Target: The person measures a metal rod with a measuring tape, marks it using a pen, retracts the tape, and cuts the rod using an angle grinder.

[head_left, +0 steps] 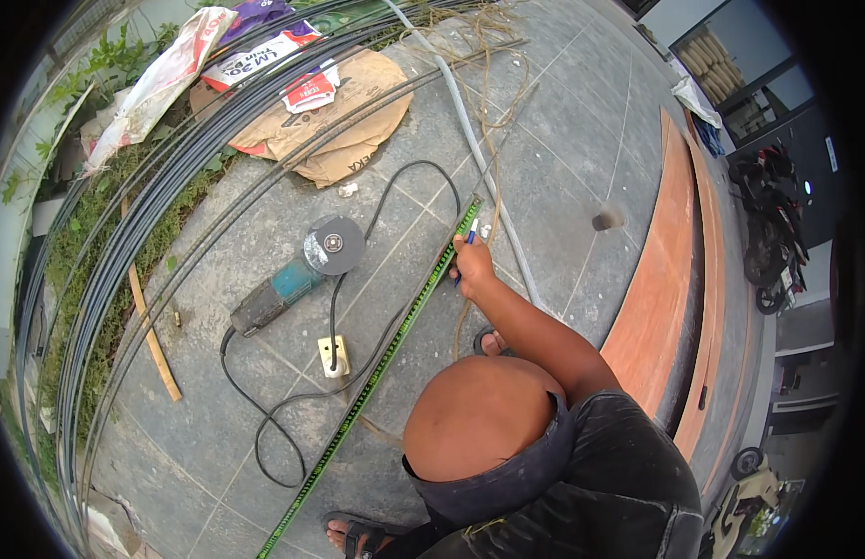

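Note:
My right hand [474, 267] is closed around a blue pen with a white end [474, 226] and is at the upper part of a green-and-black tape measure blade [377, 374]. The blade stretches diagonally across the paving from the bottom edge to just past my fingers. How firmly the fingers press on the blade cannot be made out. My left hand is out of the picture. Left of the tape lies an angle grinder [288, 287] with a teal body and a cutting disc [335, 244]. Its black cord loops beside a cream socket block [334, 357].
Long dark steel bars [162, 200] curve along the left over weeds. Flattened brown paper sacks [358, 112] lie at the top. A grey hose [470, 135] crosses the grey tiles. Reddish wooden boards [652, 279] and parked motorbikes [768, 228] are at right. My bent knee [484, 419] is close by.

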